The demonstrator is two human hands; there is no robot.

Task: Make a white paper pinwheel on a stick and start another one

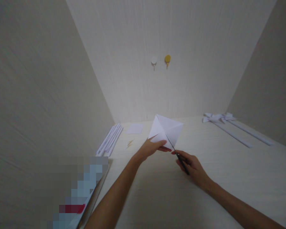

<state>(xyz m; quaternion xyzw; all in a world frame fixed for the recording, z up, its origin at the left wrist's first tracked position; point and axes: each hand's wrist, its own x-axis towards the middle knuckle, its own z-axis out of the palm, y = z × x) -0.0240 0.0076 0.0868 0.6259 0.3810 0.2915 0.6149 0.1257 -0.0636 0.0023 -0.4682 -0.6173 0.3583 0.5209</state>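
Observation:
My left hand (pixel 154 145) pinches a square of white paper (pixel 173 125) by its lower left side, above the table. Creases run across the paper toward its middle, and a slit shows near my thumb. My right hand (pixel 192 163) grips a pair of scissors (pixel 182 163) with dark handles. Their blades point up and left and lie over the lower part of the paper, reaching toward its centre. Whether the blades are closed is too small to tell.
Rolled white paper sticks (pixel 112 138) lie at the left beside a flat paper square (pixel 135 128) and some small thin sticks (pixel 129 144). Paper pinwheels (pixel 218 118) on sticks rest at the right. A white hook (pixel 153 60) and a yellow hook (pixel 167 58) hang on the back wall.

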